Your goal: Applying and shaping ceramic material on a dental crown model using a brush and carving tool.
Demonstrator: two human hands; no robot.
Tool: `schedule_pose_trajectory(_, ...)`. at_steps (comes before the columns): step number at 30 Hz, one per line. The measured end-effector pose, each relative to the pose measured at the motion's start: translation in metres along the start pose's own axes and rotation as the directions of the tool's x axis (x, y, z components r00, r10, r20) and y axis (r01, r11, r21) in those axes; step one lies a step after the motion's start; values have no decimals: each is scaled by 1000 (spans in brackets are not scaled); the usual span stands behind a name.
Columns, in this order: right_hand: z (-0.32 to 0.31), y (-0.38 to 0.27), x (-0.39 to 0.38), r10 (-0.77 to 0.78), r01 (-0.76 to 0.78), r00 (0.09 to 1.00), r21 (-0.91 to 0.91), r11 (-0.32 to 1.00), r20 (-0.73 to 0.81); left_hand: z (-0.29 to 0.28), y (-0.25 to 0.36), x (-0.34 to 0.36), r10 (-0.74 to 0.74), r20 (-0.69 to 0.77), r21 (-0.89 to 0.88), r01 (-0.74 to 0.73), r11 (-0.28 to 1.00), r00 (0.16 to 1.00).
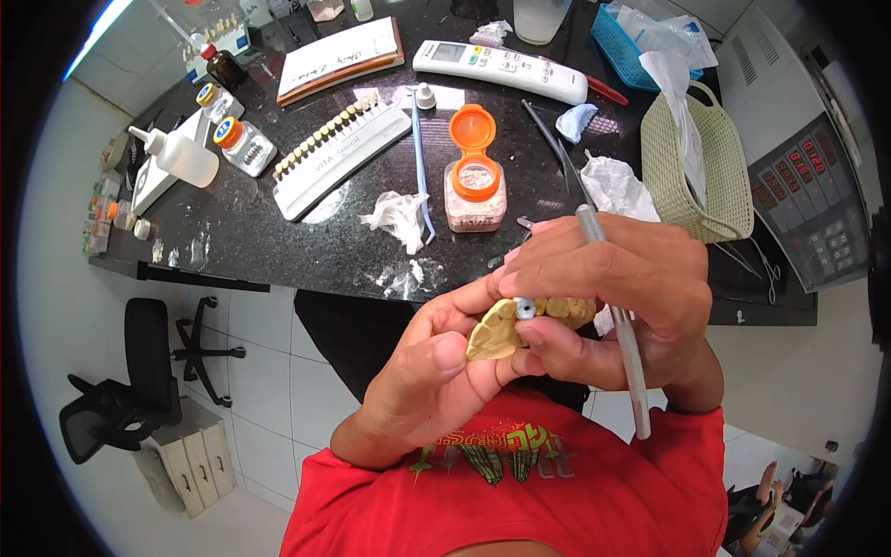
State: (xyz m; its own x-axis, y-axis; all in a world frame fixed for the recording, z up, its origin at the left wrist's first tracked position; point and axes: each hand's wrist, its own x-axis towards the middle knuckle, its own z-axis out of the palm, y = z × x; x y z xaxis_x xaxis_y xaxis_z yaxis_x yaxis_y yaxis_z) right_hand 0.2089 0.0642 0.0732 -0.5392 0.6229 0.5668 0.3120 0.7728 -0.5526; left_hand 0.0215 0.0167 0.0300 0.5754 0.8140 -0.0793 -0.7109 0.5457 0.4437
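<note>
Above my lap, my left hand [418, 381] is closed around a yellow dental cast [494, 334], fingers behind it and thumb at its left side. A small pale blue-white tooth piece [525, 308] with a dark hole sits among the cast's teeth. The thumb and fingertips of my right hand [640, 278] are at this piece and touch the cast. Tucked across the right fingers is a slim metal instrument [626, 357] with a knurled handle, its thin end pointing up and away. The right hand hides part of the cast's right side.
An orange-lidded powder jar [475, 206] stands open beyond the hands on the black counter [316, 246]. A tooth shade guide [343, 158], a blue-handled brush [419, 167], crumpled tissue [399, 218] and a remote control [501, 71] lie around it. A woven basket [696, 176] and a control-panel machine [807, 167] are at right.
</note>
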Motion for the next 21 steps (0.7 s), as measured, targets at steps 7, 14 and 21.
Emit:
schedule_pose_trajectory(7,2,-1,0,16,-15,1000,10,1000,-15,2,-1,1,13,3,-24,-13,1000,1000)
schedule_pose_trajectory(14,2,3,-2,3,-3,1000,32,999,4,-2,-1,1,3,-20,-26,-3,1000,1000)
schedule_pose_trajectory(21,6,-2,-21,256,-144,879,287,947,-402,-11,-2,10,367,62,343,-365,865,928)
